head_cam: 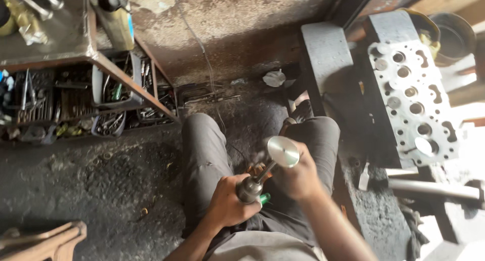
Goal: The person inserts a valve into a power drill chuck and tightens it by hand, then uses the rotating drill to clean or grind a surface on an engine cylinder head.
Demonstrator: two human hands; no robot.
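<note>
I sit with my knees apart, both hands over my lap. My left hand (226,203) grips a dark cylindrical tool (249,190) with a green end; the stem of an engine valve (283,151) runs into its top. The valve's round shiny head points up and to the right. My right hand (302,176) is wrapped around the valve stem just under the head. To my right, a grey metal cylinder head (411,94) with several round ports lies on a dark bench.
A rusty metal shelf (108,64) at the left holds trays of wrenches, bits and small tools. A grey block (326,54) stands ahead. A metal bar (434,189) lies at the right, a wooden piece (48,241) at bottom left. The concrete floor is oily.
</note>
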